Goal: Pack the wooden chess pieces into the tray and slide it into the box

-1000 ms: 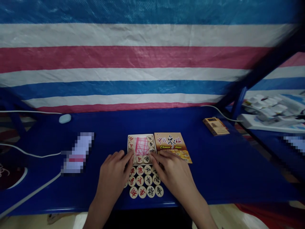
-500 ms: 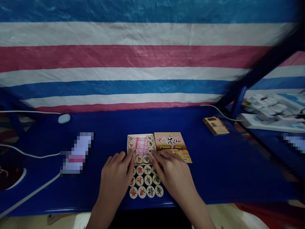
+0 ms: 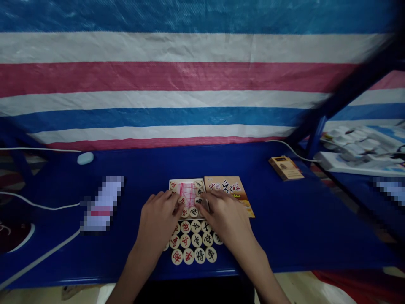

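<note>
A white open box [image 3: 171, 181] holds round Chinese chess pieces along its sides and a folded pink-lined sheet [image 3: 187, 193] in its middle. My left hand [image 3: 161, 215] is closed at the box's left side, thumb and fingers around a red-marked piece [image 3: 182, 201]. On the right side, my right hand [image 3: 223, 213] pinches a black-marked piece [image 3: 198, 201]. Rows of loose pieces [image 3: 196, 240] lie in front of the box, partly hidden by both hands. The brown printed lid [image 3: 221, 184] rests to the right, partly under my right hand.
The blue table [image 3: 284, 228] also bears a small tan box [image 3: 287, 168], a white rounded object [image 3: 85, 158], a pixelated phone-like item [image 3: 103, 204] and white cables at the left. A striped sheet [image 3: 190, 76] hangs behind; white items [image 3: 360, 143] lie at the far right.
Both hands have shifted slightly up over the box, with fingers more bent. More loose pieces show beside my wrists, and my right hand covers more of the lid.
</note>
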Motion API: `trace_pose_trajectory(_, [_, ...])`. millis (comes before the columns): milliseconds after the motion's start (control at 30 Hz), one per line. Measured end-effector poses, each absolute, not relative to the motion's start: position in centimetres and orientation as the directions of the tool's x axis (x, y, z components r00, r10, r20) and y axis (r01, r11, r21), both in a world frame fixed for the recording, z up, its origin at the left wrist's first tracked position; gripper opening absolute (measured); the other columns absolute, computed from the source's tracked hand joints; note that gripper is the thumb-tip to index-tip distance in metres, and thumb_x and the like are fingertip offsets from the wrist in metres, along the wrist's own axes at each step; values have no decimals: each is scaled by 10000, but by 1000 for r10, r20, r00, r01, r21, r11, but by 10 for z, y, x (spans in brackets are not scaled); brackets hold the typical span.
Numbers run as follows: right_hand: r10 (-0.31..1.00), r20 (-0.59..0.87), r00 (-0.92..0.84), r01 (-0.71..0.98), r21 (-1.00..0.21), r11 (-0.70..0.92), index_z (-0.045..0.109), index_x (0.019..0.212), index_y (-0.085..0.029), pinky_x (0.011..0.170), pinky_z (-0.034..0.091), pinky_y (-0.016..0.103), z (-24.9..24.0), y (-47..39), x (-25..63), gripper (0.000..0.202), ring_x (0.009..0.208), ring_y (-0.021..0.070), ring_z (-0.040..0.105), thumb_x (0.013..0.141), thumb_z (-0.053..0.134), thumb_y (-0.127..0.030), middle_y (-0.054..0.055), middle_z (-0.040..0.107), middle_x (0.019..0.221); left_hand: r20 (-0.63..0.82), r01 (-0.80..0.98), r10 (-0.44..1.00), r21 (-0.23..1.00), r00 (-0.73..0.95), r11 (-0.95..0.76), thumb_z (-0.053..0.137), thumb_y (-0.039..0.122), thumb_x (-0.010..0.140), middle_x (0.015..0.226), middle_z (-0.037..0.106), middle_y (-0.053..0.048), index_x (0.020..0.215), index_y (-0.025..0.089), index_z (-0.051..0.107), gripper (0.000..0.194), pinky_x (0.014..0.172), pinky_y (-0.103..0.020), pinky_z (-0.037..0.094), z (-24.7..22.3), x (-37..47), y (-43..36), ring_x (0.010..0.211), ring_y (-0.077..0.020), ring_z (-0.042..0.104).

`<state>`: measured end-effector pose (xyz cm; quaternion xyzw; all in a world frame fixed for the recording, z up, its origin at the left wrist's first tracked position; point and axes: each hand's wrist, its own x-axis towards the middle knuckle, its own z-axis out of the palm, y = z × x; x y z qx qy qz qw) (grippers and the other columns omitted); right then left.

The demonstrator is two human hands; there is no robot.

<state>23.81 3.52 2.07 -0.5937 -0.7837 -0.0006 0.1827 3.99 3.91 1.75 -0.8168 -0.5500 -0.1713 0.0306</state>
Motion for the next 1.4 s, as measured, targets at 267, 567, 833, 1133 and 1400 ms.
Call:
trace_pose_trajectory(267, [930, 223, -292, 908, -243, 343, 731, 1030, -264, 663, 486, 338, 23, 43, 241, 144, 913, 252, 719, 899, 680, -291, 49, 765, 941, 153, 900, 928, 235, 339, -368, 639, 255, 940, 1105, 751, -9, 1151, 265, 691, 217, 818, -434, 528, 22, 42, 45, 950, -247, 696])
trace_pose_trajectory(567, [928, 162, -335, 874, -315, 370, 711, 1077, -291, 608, 441, 343, 19, 49, 245, 188, 861, 244, 718, 894, 670, -294, 28, 751, 974, 187, 874, 915, 279, 358, -398, 663, 236, 925, 1095, 751, -18, 1124, 258, 703, 204, 817, -440, 553, 13, 40, 49, 956, -251, 707])
trace_pose_trajectory(833, [934, 199, -296, 818, -453, 356, 677, 1018, -240, 682, 459, 331, 20, 53, 246, 155, 815, 208, 662, 879, 670, -310, 15, 678, 822, 358, 837, 886, 351, 294, -420, 657, 286, 934, 998, 699, -20, 1118, 256, 695, 190, 746, -369, 553, 18, 35, 44, 851, -209, 681])
trace_pose_trajectory(1133, [913, 337, -228, 615, -677, 404, 683, 1046, -253, 798, 534, 331, 22, 42, 242, 176, 966, 192, 665, 879, 671, -307, 53, 663, 1172, 499, 656, 840, 564, 213, -502, 661, 241, 930, 1087, 722, -21, 1206, 253, 664, 276, 798, -320, 584, 12, 30, 32, 834, -147, 684])
trace_pose_trajectory(1400, [904, 390, -178, 562, -713, 419, 683, 1174, -271, 802, 543, 336, 25, 40, 238, 261, 877, 173, 658, 915, 655, -297, 22, 706, 965, 552, 593, 796, 563, 248, -575, 625, 163, 938, 1184, 703, -44, 1249, 251, 665, 326, 889, -319, 596, 12, 35, 31, 1024, -168, 695])
